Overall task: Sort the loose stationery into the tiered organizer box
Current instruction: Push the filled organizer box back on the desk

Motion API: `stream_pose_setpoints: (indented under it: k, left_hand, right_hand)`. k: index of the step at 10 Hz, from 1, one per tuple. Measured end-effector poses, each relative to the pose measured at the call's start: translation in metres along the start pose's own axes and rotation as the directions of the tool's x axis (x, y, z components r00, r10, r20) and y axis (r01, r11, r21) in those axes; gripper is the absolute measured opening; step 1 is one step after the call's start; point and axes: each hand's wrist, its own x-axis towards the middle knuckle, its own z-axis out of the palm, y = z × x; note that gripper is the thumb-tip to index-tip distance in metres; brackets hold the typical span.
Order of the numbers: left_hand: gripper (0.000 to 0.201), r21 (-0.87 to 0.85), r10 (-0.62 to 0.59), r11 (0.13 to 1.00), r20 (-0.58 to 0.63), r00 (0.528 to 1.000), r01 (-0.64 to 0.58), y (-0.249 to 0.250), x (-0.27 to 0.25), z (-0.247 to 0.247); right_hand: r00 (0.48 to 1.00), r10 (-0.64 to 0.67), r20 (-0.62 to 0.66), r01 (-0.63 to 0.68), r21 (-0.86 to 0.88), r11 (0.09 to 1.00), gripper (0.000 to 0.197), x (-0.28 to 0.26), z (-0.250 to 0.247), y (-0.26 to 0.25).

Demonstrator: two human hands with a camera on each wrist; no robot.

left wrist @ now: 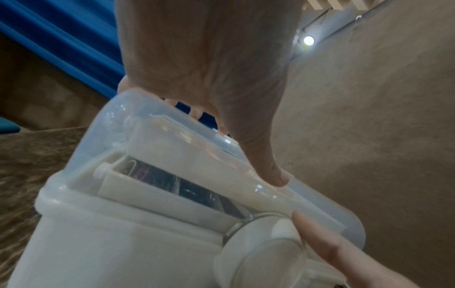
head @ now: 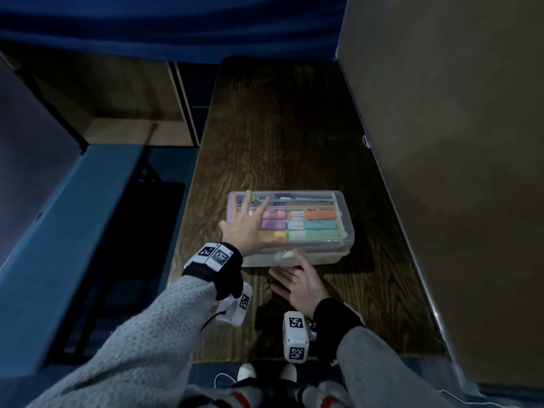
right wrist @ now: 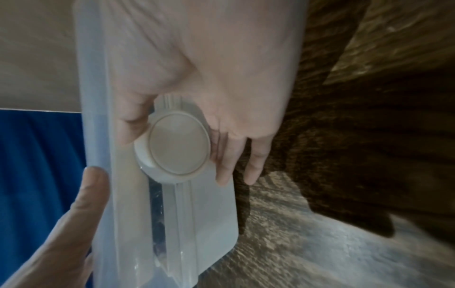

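Observation:
The translucent organizer box (head: 329, 245) sits on the dark wood table with its clear lid (left wrist: 157, 120) down. Coloured markers and pens (head: 312, 225) show through the lid. My left hand (head: 247, 228) lies flat on the lid's left half with spread fingers, and its thumb (left wrist: 268, 169) presses the front edge. My right hand (head: 297, 281) is at the box's front wall, palm turned toward it. Its thumb (right wrist: 133, 124) touches one side of the round white latch (right wrist: 179, 144), and its straight fingers (right wrist: 229, 165) lie along the other side.
The wood table (head: 279, 128) stretches away behind the box. A tall beige panel (head: 441, 142) runs along its right edge. A blue curtain (head: 176, 25) hangs at the back. A blue bench (head: 73, 231) stands beyond the table's left edge.

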Motion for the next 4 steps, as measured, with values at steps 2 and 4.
stream_pose_setpoints:
  k: [2,4]
  left_hand:
    - [0.113,0.008,0.001,1.0,0.008,1.0,-0.001,-0.001,-0.002,0.001]
    - [0.105,-0.156,0.069,0.984,-0.101,0.993,-0.084,-0.006,-0.016,-0.01]
  right_hand:
    - [0.966,-0.206,-0.158,0.148,-0.316,0.937,0.06,-0.001,0.016,0.003]
    - [0.95,-0.206,-0.236,0.05,-0.536,0.843,0.064,-0.014,0.021,-0.003]
